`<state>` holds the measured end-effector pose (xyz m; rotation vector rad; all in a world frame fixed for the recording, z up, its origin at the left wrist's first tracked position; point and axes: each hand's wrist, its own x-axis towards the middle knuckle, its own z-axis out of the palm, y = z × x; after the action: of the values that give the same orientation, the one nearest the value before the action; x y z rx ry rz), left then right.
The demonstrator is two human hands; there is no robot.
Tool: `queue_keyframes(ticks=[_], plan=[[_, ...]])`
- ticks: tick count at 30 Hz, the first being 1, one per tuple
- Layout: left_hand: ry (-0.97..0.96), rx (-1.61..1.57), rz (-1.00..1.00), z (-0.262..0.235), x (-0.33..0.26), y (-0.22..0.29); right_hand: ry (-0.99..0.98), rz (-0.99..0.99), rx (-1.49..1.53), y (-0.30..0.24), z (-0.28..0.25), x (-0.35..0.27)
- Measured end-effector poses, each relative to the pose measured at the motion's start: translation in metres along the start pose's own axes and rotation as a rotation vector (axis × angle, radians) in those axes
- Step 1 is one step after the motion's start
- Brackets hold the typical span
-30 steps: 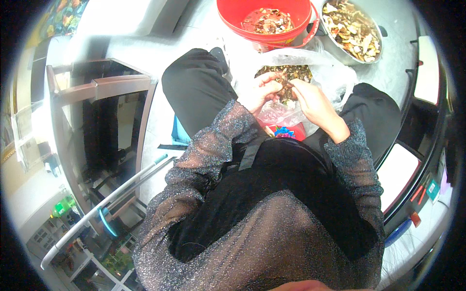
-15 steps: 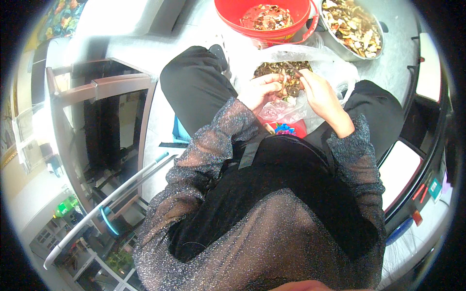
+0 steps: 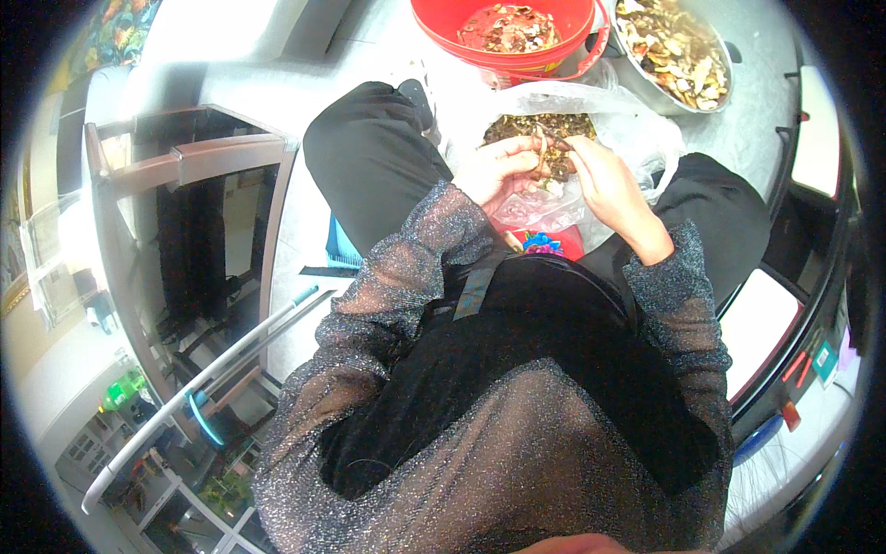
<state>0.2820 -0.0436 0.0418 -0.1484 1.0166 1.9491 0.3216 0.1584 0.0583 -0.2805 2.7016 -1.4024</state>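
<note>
Between my knees lies a clear plastic bag [image 3: 637, 125], spread wide around a heap of small dark brown and yellowish plant pieces [image 3: 577, 126]. Over the heap, my left hand [image 3: 498, 174] pinches a thin, curved, brown and pale plant piece [image 3: 543, 159] between thumb and fingers. My right hand [image 3: 604, 183] meets it from the other side, its fingers closed at the upper end of the piece. A thin dark thing shows at the right fingertips, too small to name. Pale bits lie below the fingers.
Beyond the bag stand a red bucket [image 3: 591, 23] with brown scraps on its bottom and a metal pot [image 3: 632, 66] full of cream and brown pieces. A red thing with a blue flower [image 3: 542, 243] sits at my lap. A glass-topped table [image 3: 231, 152] stands left.
My hands stay over the bag and shift only slightly. The thin dark thing at the right fingertips has turned, and the held piece has tilted a little. Bucket and pot look the same.
</note>
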Motion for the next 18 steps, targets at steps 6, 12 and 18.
queue_keyframes(ticks=[6, 12, 18], plan=[[0.009, 0.012, 0.026, -0.001, 0.000, -0.003, 0.052, -0.124, -0.130, 0.000, 0.003, -0.001], [0.020, 0.086, 0.039, 0.002, -0.001, -0.002, 0.081, -0.179, -0.220, 0.000, 0.007, -0.004], [0.110, 0.244, 0.072, 0.006, -0.005, -0.004, 0.078, -0.196, -0.349, -0.001, 0.012, -0.008]])
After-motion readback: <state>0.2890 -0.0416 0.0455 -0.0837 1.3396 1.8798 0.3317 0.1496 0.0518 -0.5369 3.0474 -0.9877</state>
